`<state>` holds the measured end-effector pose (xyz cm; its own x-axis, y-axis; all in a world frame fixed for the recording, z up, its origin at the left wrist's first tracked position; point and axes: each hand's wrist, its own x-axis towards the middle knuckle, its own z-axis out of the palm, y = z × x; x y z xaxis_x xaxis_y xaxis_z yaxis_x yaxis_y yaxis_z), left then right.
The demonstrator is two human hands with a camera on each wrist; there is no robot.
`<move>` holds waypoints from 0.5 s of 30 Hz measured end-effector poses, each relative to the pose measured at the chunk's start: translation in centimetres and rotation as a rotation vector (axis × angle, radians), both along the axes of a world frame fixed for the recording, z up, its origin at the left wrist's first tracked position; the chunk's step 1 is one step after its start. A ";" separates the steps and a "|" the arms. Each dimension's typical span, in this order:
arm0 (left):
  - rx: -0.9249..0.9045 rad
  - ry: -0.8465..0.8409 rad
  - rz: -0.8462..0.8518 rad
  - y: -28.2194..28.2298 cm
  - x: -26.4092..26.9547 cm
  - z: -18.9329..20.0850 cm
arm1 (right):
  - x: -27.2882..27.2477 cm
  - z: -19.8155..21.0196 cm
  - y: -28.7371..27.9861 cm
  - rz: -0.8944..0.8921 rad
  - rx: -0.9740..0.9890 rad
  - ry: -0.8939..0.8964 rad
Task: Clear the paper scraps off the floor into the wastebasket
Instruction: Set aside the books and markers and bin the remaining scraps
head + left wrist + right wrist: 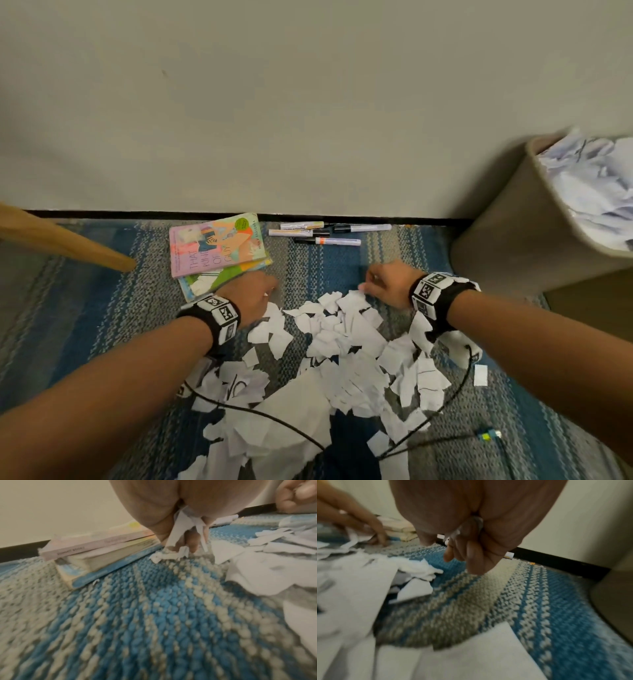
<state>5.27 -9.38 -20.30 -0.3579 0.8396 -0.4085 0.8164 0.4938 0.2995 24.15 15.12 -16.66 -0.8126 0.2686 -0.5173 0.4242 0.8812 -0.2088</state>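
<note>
The left hand [171,507] has its fingers curled down onto the rug [137,615], with torn white strips [178,534] pinched between them; the strip ends trail to the rug beside two stacked books [96,550]. From the head view this hand sits at the left edge of the scrap pile, just right of the books, knuckles up. The right hand [471,527] is curled too, fingers pointing down and hanging just above the rug; a small bit of white shows between finger and palm [477,519], but blur leaves it unclear whether that is a held scrap, so the grip here cannot be told for sure. In the head view its fingertips [371,286] meet the far edge of the scraps [342,342], which spread as a loose white heap over the blue and grey rug between and below both forearms, some pieces marked with black lines. A black cable [445,401] loops across the heap. The wastebasket [513,222] stands to the right, near the right hand but apart from it, against the wall [274,102], with crumpled paper [589,185] already filling its top. Four markers [329,233] lie along the baseboard beyond the hands, and a wooden leg [61,240] slants in at the left.
</note>
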 end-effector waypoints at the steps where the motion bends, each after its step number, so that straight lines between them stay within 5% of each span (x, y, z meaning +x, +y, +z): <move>1: -0.007 0.000 -0.003 0.2 0.1 0.3 | 0.7 -0.1 0.2 0.026 0.021 -0.006; 9: -0.019 0.061 -0.026 2.2 4.3 0.9 | 4.1 -1.9 -2.2 0.060 -0.129 -0.047; 15: -0.164 0.157 -0.074 0.5 5.6 0.9 | 3.4 -2.5 -5.2 0.149 0.005 -0.174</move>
<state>10.87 -8.90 -19.44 -0.3674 0.7931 -0.4857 0.8825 0.4622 0.0872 27.56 9.95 -19.11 -0.7423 0.1552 -0.6518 0.3182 0.9378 -0.1391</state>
